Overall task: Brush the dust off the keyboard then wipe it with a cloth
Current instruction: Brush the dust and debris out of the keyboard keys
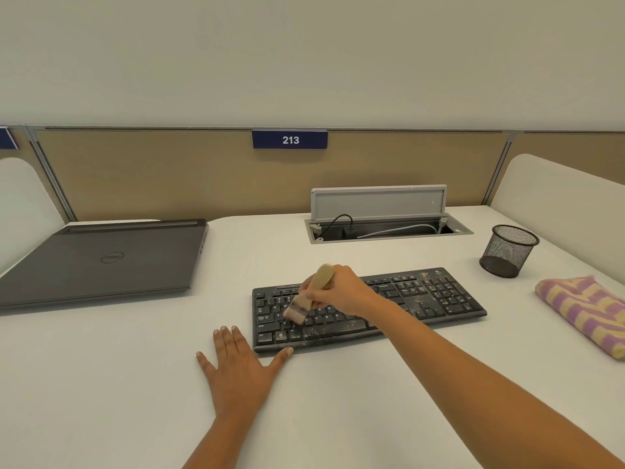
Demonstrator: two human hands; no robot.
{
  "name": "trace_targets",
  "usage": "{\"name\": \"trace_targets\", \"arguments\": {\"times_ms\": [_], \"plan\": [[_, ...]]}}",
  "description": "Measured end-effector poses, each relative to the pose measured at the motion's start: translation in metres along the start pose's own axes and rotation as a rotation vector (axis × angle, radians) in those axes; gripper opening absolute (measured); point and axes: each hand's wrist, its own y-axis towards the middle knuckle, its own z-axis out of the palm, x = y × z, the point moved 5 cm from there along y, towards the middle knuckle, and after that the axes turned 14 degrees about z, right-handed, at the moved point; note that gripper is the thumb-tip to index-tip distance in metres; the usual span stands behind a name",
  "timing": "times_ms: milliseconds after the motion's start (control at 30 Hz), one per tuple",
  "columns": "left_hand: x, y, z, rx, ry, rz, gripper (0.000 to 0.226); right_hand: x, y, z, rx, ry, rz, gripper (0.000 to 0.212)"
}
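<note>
Brushing is under way: the right hand [341, 292] has its grip curled round the pale wooden handle of the paintbrush [304, 299], soft bristles on the left keys of the black plastic keyboard [422, 299] at centre frame. Short, light strokes toward the dust-speckled front edge look best. The left hand [236, 360] lies flat and empty on the smooth white table [135, 367], thumb touching the keyboard. The striped, nubbly cloth [585, 316] lies folded at right.

Bristles of brush [306, 299] blurred, centre of frame; contact with the keys cannot be judged. Middle keys of keyboard [422, 299] are covered by right hand [345, 292] and forearm. Key legends too small to be read. Striped cloth [585, 313] is cut by right edge, laptop [101, 262] by left edge. Blue sign [6, 138], upper left, mostly cropped.
</note>
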Motion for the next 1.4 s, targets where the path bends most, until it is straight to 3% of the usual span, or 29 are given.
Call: {"name": "trace_targets", "arguments": {"times_ms": [167, 400, 533, 767, 933, 1100, 1400], "plan": [[0.0, 0.0, 0.0, 0.0, -0.002, -0.003, 0.153, -0.009, -0.005, -0.008, 0.099, -0.182, 0.003, 0.019], [0.001, 0.0, 0.0, 0.005, -0.005, 0.0, 0.151, -0.022, 0.005, -0.033, 0.047, -0.38, 0.117, 0.033], [0.001, -0.001, -0.001, 0.006, -0.016, 0.004, 0.152, -0.021, 0.004, -0.044, 0.021, -0.455, 0.143, 0.029], [0.0, -0.001, 0.0, 0.008, -0.011, 0.005, 0.152, -0.014, 0.002, -0.036, -0.225, -0.191, 0.16, 0.03], [0.0, 0.0, 0.0, 0.005, -0.011, 0.003, 0.15, -0.009, -0.004, -0.012, -0.356, -0.243, 0.107, 0.036], [0.0, 0.0, 0.0, 0.003, -0.007, 0.004, 0.152, -0.003, -0.008, -0.001, -0.304, -0.414, 0.087, 0.027], [0.0, 0.0, 0.0, 0.007, -0.007, -0.001, 0.152, 0.008, -0.001, -0.008, -0.157, -0.403, 0.15, 0.017]]}}
